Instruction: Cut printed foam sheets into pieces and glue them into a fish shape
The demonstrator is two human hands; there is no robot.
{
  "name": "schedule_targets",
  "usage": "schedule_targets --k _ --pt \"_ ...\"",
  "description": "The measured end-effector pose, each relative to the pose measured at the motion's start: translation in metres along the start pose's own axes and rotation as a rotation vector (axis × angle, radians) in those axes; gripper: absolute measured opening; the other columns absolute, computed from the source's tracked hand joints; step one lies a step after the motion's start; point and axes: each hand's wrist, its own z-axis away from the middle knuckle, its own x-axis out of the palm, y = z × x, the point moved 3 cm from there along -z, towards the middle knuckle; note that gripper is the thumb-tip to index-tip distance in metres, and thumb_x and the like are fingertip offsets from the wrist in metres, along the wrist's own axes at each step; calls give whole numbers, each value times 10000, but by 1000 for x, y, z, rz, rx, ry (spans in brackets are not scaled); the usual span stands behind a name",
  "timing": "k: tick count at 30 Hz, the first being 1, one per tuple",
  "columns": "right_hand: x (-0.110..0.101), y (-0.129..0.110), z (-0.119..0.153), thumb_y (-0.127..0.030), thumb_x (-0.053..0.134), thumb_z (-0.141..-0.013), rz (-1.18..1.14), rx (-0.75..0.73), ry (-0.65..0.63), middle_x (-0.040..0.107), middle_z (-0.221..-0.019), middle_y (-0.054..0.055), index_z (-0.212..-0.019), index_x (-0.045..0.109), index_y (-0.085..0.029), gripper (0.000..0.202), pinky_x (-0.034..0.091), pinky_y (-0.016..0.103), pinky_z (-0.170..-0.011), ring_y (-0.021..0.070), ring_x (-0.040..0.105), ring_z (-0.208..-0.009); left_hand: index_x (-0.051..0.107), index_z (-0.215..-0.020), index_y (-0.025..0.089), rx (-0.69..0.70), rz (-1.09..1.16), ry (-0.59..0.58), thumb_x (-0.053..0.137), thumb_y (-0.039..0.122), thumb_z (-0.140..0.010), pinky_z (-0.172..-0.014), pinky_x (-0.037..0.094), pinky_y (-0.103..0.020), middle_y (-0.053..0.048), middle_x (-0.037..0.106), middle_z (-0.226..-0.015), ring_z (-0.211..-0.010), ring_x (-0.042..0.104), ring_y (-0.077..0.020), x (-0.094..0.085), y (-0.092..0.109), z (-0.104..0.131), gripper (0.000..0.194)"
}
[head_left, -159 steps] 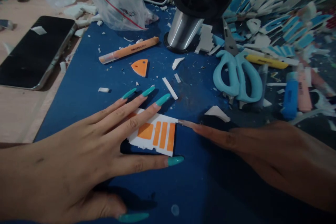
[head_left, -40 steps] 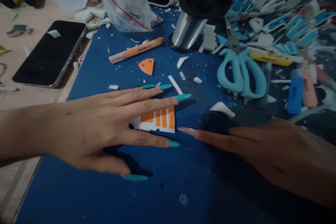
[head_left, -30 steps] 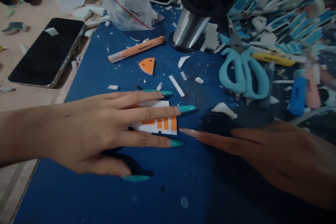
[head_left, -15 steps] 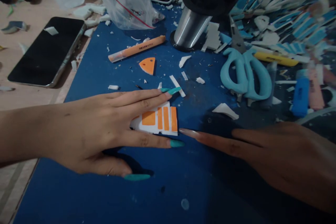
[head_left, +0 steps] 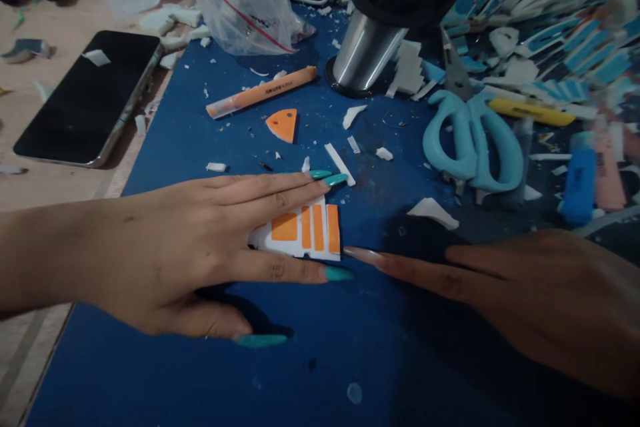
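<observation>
A white piece with orange patches [head_left: 316, 230] lies on the blue mat [head_left: 310, 333]. My left hand [head_left: 200, 247] is spread flat over it, palm down, and covers its left part. Its fingers, with long teal nails, are apart around the piece's visible part. From the right, my right hand [head_left: 520, 300] points its index finger at the piece's right edge, the nail tip beside the lower corner. Its other fingers are mostly hidden in shadow, and nothing shows in it. Above lie a small orange triangular piece [head_left: 283, 125] and a thin white strip [head_left: 340, 164].
An orange marker [head_left: 261, 92], a metallic spool [head_left: 367, 47] and a plastic bag [head_left: 240, 7] stand or lie at the back. Blue-handled scissors [head_left: 473, 140] and white-and-blue scraps are right. A phone [head_left: 93, 97] lies left. White bits are scattered about.
The view has shifted very slightly, most noticeably on the right. Both hands and the patterned piece keep nearly the same positions relative to each other.
</observation>
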Motion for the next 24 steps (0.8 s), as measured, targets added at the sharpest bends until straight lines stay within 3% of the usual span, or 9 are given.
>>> schedule_targets --k 9,12,17,24 --pt "-1 -1 -4 -50 245 -875 -44 50 25 579 -613 -81 -1506 -1 -329 732 299 276 -398 103 500 -377 350 -1435 325 4 -3 -9 549 486 -827 -1089 359 -517 -59 97 -1587 -1418 190 -379 0 1 1 660" --pt "-2 -1 -5 -13 245 -834 -23 47 13 572 -597 -77 -1506 32 -340 777 262 283 -394 114 497 -380 375 -1424 322 -1 13 -10 566 477 -825 -1101 350 -511 -47 143 -1581 -1418 201 -376 -1 1 1 647" --pt "-2 -3 -5 -3 307 -748 -51 40 31 587 -612 -75 -1509 38 -325 869 232 293 -392 124 475 -369 358 -1434 298 17 5 -15 562 480 -830 -1089 350 -537 -96 90 -1584 -1431 158 -369 -1 2 -1 662" --pt "0 -1 -3 -21 308 -789 -35 46 22 599 -610 -76 -1506 52 -340 826 243 297 -396 133 491 -389 429 -1393 291 -1 45 1 581 445 -825 -1102 328 -550 -76 209 -1563 -1405 232 -392 -2 2 -3 608"
